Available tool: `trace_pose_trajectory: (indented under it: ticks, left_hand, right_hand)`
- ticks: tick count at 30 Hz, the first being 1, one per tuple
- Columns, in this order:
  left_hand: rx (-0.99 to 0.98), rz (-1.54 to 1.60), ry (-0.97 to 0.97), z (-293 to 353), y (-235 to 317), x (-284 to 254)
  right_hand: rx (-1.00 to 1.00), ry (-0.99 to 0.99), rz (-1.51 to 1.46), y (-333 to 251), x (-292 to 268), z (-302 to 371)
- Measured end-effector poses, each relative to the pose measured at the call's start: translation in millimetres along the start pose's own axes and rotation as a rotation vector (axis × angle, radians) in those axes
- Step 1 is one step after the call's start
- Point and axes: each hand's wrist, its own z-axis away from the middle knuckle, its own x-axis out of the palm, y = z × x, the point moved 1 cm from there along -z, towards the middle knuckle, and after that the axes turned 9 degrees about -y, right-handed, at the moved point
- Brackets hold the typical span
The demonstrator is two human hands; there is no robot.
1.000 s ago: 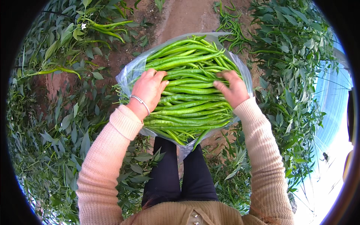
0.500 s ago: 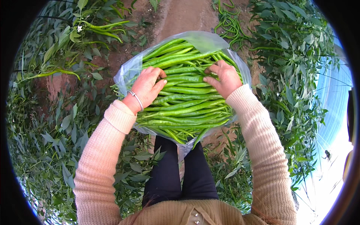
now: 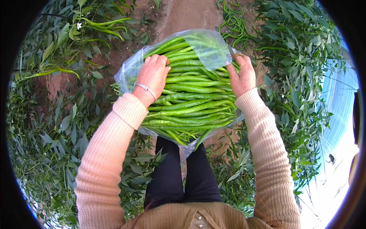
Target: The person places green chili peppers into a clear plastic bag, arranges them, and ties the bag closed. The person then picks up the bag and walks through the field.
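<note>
A clear plastic bag (image 3: 129, 74) sits in front of me, its mouth spread wide and packed with long green chili peppers (image 3: 194, 87) lying mostly crosswise. My left hand (image 3: 151, 76), with a bracelet at the wrist, rests on the left part of the pile, fingers curled down against the peppers; its fingertips are partly hidden. At the right rim my right hand (image 3: 243, 74) has its thumb against the edge of the bag film, fingers bent on the far side. A loose flap of the film lies over the far right peppers.
Leafy pepper plants (image 3: 49, 126) with hanging peppers and a white flower stand on the left, and more plants (image 3: 293, 76) on the right. Beyond the bag runs a bare soil path (image 3: 187, 15), with a heap of loose green peppers (image 3: 234, 24) beside it.
My right hand has moved right, from the middle of the peppers to the bag's rim. My left hand has shifted slightly away from me. The film flap now covers more of the far right peppers.
</note>
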Motion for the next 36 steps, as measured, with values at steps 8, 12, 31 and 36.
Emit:
trace_pose_trajectory:
  ticks: [8,12,31,36]
  left_hand:
    - [-0.002,-0.184,-0.033,-6,10,-20]
    - [0.154,-0.019,-0.174,14,20,-34]
    - [0.063,0.040,-0.203,22,-12,-16]
    - [0.082,0.085,-0.218,18,-13,-17]
  right_hand:
    - [-0.053,0.010,-0.047,2,-6,11]
    - [-0.208,-0.322,0.119,12,-7,29]
    - [-0.495,-0.224,0.313,0,11,31]
    - [-0.495,-0.196,0.327,-6,16,27]
